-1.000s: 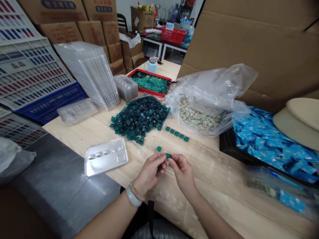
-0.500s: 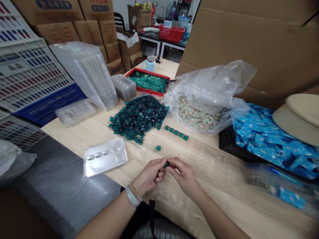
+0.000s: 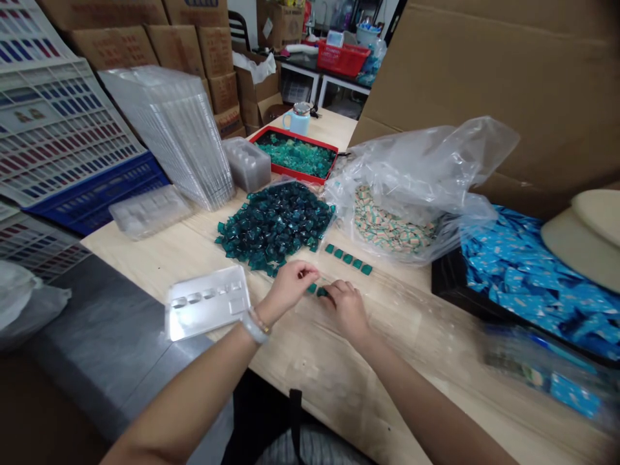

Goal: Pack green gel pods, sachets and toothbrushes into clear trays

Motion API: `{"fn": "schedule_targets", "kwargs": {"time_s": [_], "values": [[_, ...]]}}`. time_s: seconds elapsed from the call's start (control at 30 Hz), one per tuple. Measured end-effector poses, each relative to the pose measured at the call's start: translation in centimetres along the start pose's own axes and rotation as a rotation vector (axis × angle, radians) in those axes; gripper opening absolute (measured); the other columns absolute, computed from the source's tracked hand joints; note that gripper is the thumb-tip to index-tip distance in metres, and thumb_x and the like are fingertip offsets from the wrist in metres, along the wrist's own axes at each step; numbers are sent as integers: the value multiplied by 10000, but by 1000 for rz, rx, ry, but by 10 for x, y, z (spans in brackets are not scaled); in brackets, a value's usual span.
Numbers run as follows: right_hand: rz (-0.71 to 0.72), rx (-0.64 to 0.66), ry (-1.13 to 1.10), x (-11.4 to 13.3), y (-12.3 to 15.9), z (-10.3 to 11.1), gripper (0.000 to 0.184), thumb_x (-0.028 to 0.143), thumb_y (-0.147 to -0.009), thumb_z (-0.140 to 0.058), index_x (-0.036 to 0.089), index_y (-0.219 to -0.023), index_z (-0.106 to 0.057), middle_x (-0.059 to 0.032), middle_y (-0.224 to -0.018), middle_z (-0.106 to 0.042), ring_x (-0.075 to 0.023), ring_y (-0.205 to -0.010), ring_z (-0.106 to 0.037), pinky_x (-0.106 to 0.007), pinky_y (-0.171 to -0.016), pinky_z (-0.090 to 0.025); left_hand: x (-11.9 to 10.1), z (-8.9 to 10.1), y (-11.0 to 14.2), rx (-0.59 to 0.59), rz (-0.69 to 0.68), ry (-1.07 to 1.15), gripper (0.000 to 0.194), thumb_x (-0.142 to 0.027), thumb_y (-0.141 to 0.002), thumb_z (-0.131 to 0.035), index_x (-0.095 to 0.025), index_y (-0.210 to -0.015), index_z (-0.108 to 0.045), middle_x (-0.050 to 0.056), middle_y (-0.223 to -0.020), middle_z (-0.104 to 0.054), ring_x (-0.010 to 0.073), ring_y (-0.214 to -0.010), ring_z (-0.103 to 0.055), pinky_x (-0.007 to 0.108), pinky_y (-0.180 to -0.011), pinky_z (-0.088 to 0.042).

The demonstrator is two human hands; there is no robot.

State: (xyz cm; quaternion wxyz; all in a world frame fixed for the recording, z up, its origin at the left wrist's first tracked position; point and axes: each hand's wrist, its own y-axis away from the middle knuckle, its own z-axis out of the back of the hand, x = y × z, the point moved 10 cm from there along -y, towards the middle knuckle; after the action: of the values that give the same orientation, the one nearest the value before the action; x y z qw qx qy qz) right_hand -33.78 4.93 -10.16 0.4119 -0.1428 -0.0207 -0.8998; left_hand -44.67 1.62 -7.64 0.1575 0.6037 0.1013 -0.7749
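Observation:
My right hand (image 3: 346, 309) is closed, its fingertips on a small dark green square piece (image 3: 321, 292) at the tabletop. Just left of that piece lies another green square (image 3: 312, 288), partly behind my left hand. My left hand (image 3: 292, 285) is above the table with its thumb and fingers drawn together; whether anything is between them is hidden. Beyond it spreads a heap of glossy dark green pieces (image 3: 281, 219). Farther back and to the right, a short row of green squares (image 3: 347, 258) lies on the table.
A clear plastic tray (image 3: 208, 323) lies at left, below a tall stack of clear trays (image 3: 179, 129). Behind the heap is a red-rimmed tray (image 3: 310, 177). A clear bag of small patterned pieces (image 3: 394, 223) and a black box (image 3: 448, 284) of blue packets stand right.
Both hands have moved forward over the table and apart. The green piece held between them has been brought down beside the single square, under my right fingertips. The view has shifted slightly.

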Motion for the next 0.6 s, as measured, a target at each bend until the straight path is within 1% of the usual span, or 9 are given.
{"fn": "schedule_targets", "kwargs": {"time_s": [0.07,0.13,0.17,0.23,0.33,0.43,0.6], "values": [[12,-45,-38,-2,4,1,148,239,-770,-520,207,-861,-633,-60,-791,-584,-202,-772,-491,-301,-643,-359,-9,-17,-15,113,-135,-282,93,-202,-711,-528,-161,-707,-612,27,-760,-559,137,-708,-515,243,-668,-381],[35,-75,-93,-3,8,1,155,234,-765,-521,195,-869,-629,-59,-792,-580,-194,-763,-486,-303,-664,-368,-8,-40,-24,246,-207,-549,106,-181,-720,-516,-162,-694,-617,44,-797,-554,150,-711,-521,256,-661,-378],[43,-82,-117,-3,11,1,156,233,-762,-521,189,-867,-627,-59,-792,-578,-192,-760,-484,-304,-673,-374,-6,-49,-26,297,-228,-650,110,-176,-723,-514,-157,-684,-614,53,-807,-552,160,-717,-524,262,-656,-376],[56,-84,-153,-4,14,0,156,233,-762,-516,181,-859,-626,-59,-791,-574,-189,-760,-483,-309,-689,-384,-4,-63,-28,357,-257,-773,105,-165,-724,-514,-143,-678,-606,75,-815,-551,186,-745,-530,278,-662,-374],[74,-77,-184,-3,17,0,165,228,-767,-508,170,-869,-624,-65,-795,-568,-190,-770,-484,-317,-702,-394,-3,-71,-28,388,-275,-817,124,-141,-729,-488,-123,-680,-600,104,-805,-554,216,-759,-538,302,-672,-374],[88,-82,-195,-2,18,2,168,220,-774,-497,165,-871,-623,-71,-793,-566,-193,-772,-485,-327,-711,-400,-5,-74,-27,421,-294,-838,162,-133,-742,-448,-118,-679,-597,119,-808,-557,220,-755,-544,306,-672,-380],[116,-90,-162,1,17,3,158,211,-774,-489,176,-854,-620,-69,-790,-564,-197,-769,-483,-333,-698,-396,-4,-76,-25,484,-330,-869,100,-142,-703,-494,-129,-706,-594,107,-822,-560,206,-762,-549,286,-682,-393]]}}
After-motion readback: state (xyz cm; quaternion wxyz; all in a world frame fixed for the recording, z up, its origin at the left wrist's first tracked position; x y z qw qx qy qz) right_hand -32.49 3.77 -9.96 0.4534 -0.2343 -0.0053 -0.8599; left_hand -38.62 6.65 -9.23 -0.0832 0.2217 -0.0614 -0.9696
